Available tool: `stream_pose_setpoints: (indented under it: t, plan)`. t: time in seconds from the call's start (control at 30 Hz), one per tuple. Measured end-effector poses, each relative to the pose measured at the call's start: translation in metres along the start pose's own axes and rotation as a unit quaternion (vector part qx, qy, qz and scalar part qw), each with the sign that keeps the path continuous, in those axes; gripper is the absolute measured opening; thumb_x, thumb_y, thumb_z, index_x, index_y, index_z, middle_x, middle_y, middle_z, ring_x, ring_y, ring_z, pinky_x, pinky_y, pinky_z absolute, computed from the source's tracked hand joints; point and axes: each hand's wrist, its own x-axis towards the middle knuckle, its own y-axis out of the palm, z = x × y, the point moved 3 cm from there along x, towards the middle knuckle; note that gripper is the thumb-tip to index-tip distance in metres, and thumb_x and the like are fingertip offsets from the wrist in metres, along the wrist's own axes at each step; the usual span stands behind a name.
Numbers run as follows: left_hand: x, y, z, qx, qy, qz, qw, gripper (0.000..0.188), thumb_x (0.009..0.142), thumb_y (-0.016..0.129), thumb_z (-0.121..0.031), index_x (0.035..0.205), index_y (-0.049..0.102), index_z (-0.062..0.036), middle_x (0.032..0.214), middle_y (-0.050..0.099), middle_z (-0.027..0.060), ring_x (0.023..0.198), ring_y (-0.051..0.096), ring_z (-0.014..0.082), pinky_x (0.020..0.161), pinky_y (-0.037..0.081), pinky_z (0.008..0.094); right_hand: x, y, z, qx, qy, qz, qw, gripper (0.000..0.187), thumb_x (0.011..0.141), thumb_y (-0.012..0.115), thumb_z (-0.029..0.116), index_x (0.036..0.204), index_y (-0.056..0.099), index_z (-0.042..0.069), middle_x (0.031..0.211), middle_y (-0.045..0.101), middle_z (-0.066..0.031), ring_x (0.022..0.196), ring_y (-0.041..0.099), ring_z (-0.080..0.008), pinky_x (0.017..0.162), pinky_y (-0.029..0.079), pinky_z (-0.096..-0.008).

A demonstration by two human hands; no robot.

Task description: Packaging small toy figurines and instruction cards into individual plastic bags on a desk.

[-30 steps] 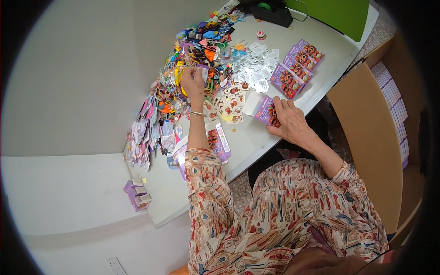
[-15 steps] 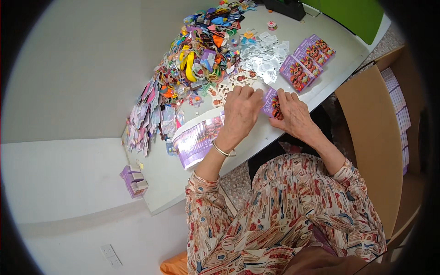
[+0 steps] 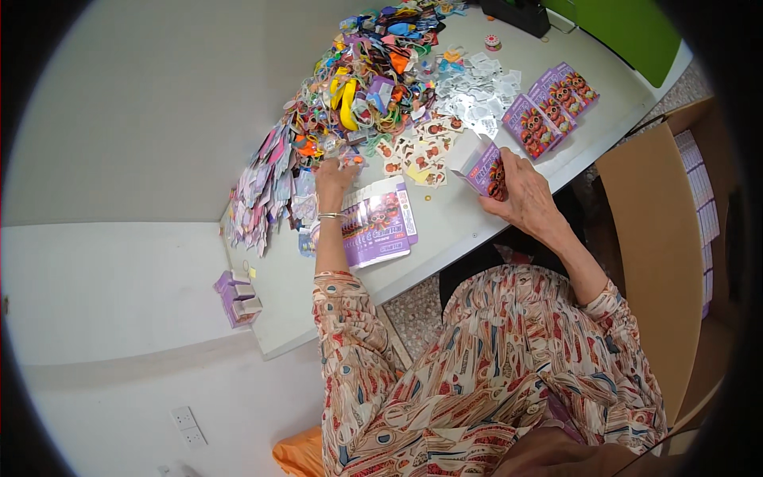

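Observation:
My right hand (image 3: 522, 195) grips a small purple printed box (image 3: 486, 173) near the front edge of the table. The box is tilted, and its white top flap stands up at its upper left. My left hand (image 3: 337, 176) is at the lower edge of a heap of colourful small toys and cords (image 3: 373, 87), its fingers bent together on small pieces there. What lies between those fingers is too small to make out. Beside my left wrist lies a fanned stack of flat purple cartons (image 3: 380, 226).
Small picture cards (image 3: 425, 151) and a pile of whitish packets (image 3: 481, 91) lie beyond the box. Several filled purple boxes (image 3: 548, 111) stand at the right. Pink and silvery packets (image 3: 258, 187) are heaped at left. A large cardboard carton (image 3: 652, 262) stands beside the table.
My left hand has left the box and moved left to the toy heap. The right hand still holds the box, whose open flap now shows. The view has shifted slightly.

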Motion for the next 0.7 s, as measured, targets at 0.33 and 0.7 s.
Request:
stream_pose_setpoints:
  t: [0.33,0.7]
  plan:
    - [0.002,0.001,0.023,-0.085,-0.031,-0.004,0.996,0.019,0.074,0.072,-0.015,0.078,0.063,0.0008,0.074,0.066,0.014,0.064,0.064,0.0232,0.061,0.05,0.0347,0.001,0.004,0.012,-0.045,-0.03,-0.004,0.999,0.073,0.072,0.075,0.026,0.125,0.036,-0.007,0.099,0.055,-0.0228,0.097,0.055,-0.0376,0.082,0.048,-0.0434]
    - [-0.035,-0.092,-0.168,-0.592,0.046,0.106,0.798,0.008,0.087,0.067,-0.004,0.09,0.061,-0.0005,0.079,0.064,0.0006,0.069,0.06,0.0063,0.063,0.049,0.0212,0.0,0.008,0.013,-0.084,-0.044,-0.027,0.995,0.075,0.067,0.078,0.025,0.122,0.038,-0.004,0.1,0.053,-0.0176,0.091,0.053,-0.0326,0.08,0.047,-0.0395]
